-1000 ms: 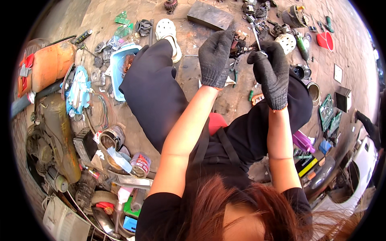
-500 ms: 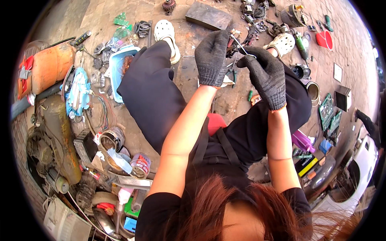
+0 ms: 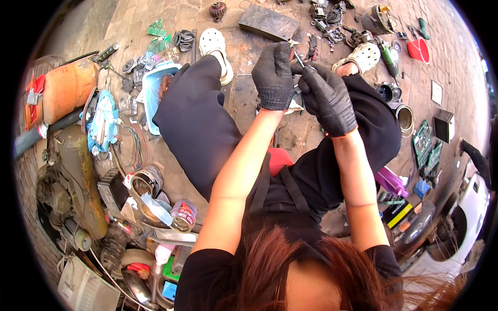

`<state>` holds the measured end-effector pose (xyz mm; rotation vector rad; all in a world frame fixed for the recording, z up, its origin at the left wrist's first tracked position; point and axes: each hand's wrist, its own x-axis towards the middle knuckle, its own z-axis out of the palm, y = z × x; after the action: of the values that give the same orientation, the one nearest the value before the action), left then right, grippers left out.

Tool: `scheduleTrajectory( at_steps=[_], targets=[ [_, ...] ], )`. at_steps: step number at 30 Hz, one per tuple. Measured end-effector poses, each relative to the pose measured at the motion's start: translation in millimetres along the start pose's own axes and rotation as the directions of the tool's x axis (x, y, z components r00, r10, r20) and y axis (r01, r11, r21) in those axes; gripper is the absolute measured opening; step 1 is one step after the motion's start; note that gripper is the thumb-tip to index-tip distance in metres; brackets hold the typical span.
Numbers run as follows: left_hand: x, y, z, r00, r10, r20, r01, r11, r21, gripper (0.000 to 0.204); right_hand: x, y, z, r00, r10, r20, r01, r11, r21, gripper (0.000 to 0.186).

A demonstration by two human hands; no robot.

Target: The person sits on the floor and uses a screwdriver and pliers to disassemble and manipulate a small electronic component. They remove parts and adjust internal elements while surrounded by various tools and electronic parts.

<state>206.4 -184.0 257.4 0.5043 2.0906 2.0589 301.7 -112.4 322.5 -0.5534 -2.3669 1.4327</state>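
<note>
Both my hands wear dark work gloves and meet in front of my knees. My left hand [image 3: 274, 76] is closed around a small metal part, mostly hidden in the glove. My right hand [image 3: 326, 97] grips a thin metal tool [image 3: 299, 60] whose tip points up and left toward the left hand's fingers. Below them lies the stained floor between my dark trouser legs, with my white clogs [image 3: 218, 45] further out.
An orange tank [image 3: 65, 92] and an old engine [image 3: 72, 181] lie at my left with tins, wires and a blue tray [image 3: 150, 93]. Scrap metal parts, a dark block [image 3: 268, 23], a red cup [image 3: 418, 51] and green circuit boards [image 3: 426, 145] lie ahead and right.
My two hands have come closer together and shifted slightly left and down. The thin tool in my right hand now tilts toward the left hand.
</note>
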Motion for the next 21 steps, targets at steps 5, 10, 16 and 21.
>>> scheduleTrajectory(
  at_steps=[5,10,16,21],
  targets=[
    [5,-5,-5,0.989,0.136,0.065,-0.148,0.958,0.247,0.027,3,-4,-4,0.947,0.32,-0.01,-0.317,0.943,0.105,0.025],
    [7,-9,-4,0.988,0.148,0.051,-0.157,0.933,0.324,0.028,3,0,29,0.978,0.123,-0.169,-0.177,0.916,-0.359,0.024],
    [-6,-3,7,1.0,-0.013,0.005,0.013,0.994,0.112,0.029,26,9,32,0.929,0.125,-0.349,-0.186,0.972,-0.146,0.021],
    [2,-14,4,0.968,-0.25,0.037,0.25,0.925,-0.285,0.029,13,-5,18,0.954,0.145,-0.263,-0.143,0.989,0.026,0.02]
  ],
)
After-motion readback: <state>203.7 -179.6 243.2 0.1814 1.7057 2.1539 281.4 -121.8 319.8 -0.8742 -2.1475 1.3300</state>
